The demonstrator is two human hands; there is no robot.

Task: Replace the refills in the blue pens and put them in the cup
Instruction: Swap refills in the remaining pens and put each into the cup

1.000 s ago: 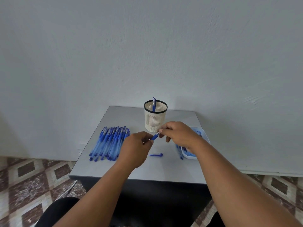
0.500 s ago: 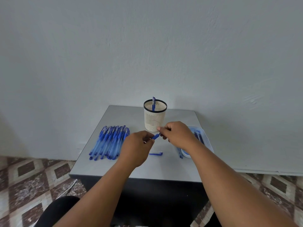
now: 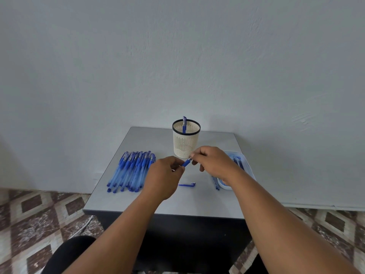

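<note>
Above the middle of the grey table (image 3: 197, 200), both hands hold one blue pen (image 3: 186, 162). My left hand (image 3: 164, 177) grips its barrel, most of which is hidden in the fist. My right hand (image 3: 213, 162) pinches the pen's tip end with thumb and fingers. Behind them stands a cream mesh cup (image 3: 186, 141) with a black rim and one blue pen (image 3: 184, 123) upright inside. A blue pen cap (image 3: 187, 184) lies on the table below my hands.
A row of several blue pens (image 3: 131, 171) lies at the table's left. A pale tray (image 3: 245, 165) with blue refills sits at the right, partly behind my right wrist; loose refills (image 3: 215, 182) lie beside it. A wall stands behind, tiled floor below.
My right hand has shifted slightly left and up along the pen's tip end. My left hand has kept its grip on the barrel.
</note>
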